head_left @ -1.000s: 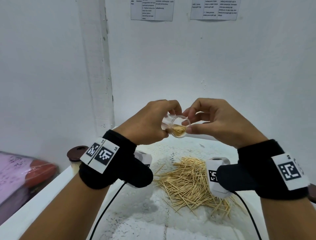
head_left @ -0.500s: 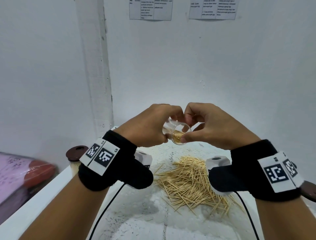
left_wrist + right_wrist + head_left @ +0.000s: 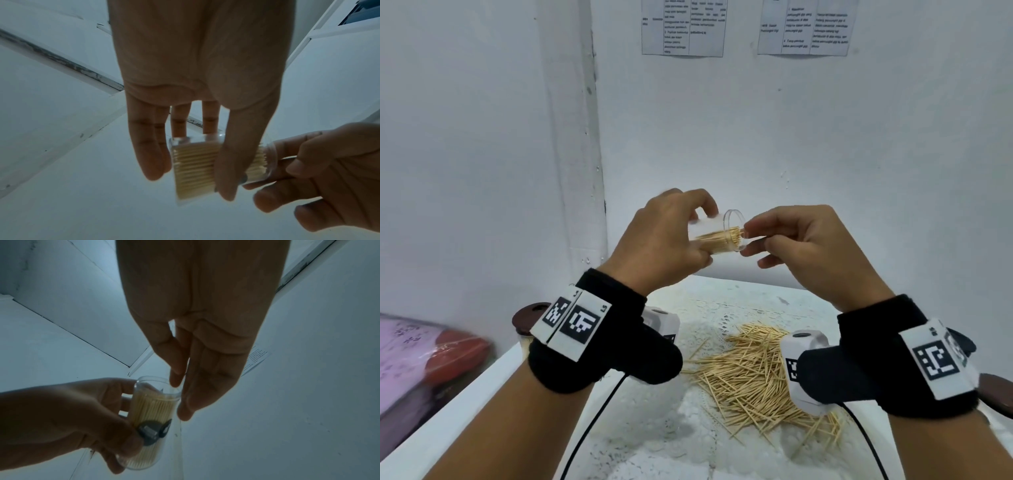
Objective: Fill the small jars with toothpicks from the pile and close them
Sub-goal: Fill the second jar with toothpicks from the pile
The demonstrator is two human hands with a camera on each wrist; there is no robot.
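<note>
Above the table's far edge, the left hand (image 3: 664,240) grips one clear toothpick jar (image 3: 722,236) lying nearly horizontal, mouth toward the right hand (image 3: 801,246). The right fingertips (image 3: 751,228) touch the rim, curled; whether they pinch anything cannot be told. One toothpick pile (image 3: 760,373) lies on the table (image 3: 640,442) below. Two brown lids (image 3: 529,317) show, at the left and right edges.
</note>
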